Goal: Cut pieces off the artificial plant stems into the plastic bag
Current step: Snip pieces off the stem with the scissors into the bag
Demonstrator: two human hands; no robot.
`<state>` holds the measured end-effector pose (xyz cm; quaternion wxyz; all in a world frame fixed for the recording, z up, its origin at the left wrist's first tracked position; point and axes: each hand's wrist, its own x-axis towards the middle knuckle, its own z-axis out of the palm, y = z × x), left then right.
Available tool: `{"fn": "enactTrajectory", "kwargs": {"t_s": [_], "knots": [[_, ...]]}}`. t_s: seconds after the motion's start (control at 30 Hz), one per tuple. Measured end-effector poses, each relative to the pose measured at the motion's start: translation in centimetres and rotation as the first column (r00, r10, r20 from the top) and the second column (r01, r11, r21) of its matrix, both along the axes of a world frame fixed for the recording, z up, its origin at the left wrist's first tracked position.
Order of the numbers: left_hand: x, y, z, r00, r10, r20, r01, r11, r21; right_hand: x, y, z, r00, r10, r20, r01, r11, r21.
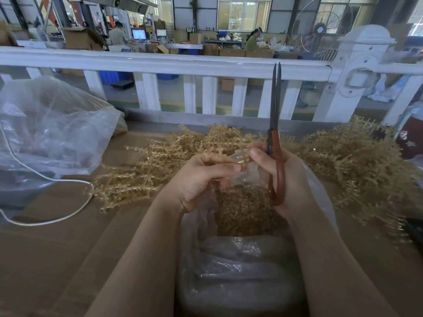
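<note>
My right hand (278, 177) grips red-handled scissors (275, 115), blades closed and pointing straight up. My left hand (203, 179) pinches a small golden stem piece (223, 153) together with the bag's rim, just left of the scissors handle. Below both hands an open clear plastic bag (240, 271) holds a heap of cut golden pieces (242, 209). Piles of golden artificial plant stems (142, 175) lie on the brown table to the left, behind and to the right of my hands.
A large crumpled clear bag (45, 133) sits at the far left with a white cord (52, 179) trailing across the cardboard-brown table (57, 259). A white railing (160, 62) runs along the table's far edge. Beyond it, people work at benches.
</note>
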<state>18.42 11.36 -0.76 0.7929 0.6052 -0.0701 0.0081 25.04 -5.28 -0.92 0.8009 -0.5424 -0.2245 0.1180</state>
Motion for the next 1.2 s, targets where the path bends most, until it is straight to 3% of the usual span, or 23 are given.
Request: {"fn": "enactTrajectory", "kwargs": {"t_s": [0.13, 0.37, 0.63, 0.9, 1.2], "knots": [[0.11, 0.24, 0.36, 0.987, 0.16, 0.026, -0.16, 0.987, -0.011, 0.0, -0.11, 0.14, 1.0, 0.019, 0.014, -0.019, 0.998, 0.056], [0.3, 0.21, 0.41, 0.931, 0.351, 0.103, -0.353, 0.936, 0.006, -0.01, -0.44, 0.09, 0.993, 0.03, 0.114, -0.023, 0.998, -0.061], [0.41, 0.1, 0.34, 0.923, 0.371, 0.099, -0.377, 0.925, 0.047, -0.34, -0.1, -0.06, 0.97, -0.003, 0.242, 0.047, 0.984, -0.175], [0.4, -0.2, -0.03, 0.968, 0.217, 0.126, -0.234, 0.961, 0.144, 0.16, 0.17, -0.61, 0.967, -0.01, 0.255, 0.071, 0.971, -0.23], [0.52, -0.36, -0.28, 0.974, 0.214, 0.078, -0.223, 0.964, 0.147, -0.07, 0.4, -0.52, 0.967, -0.085, 0.241, 0.146, 0.958, -0.248]]}}
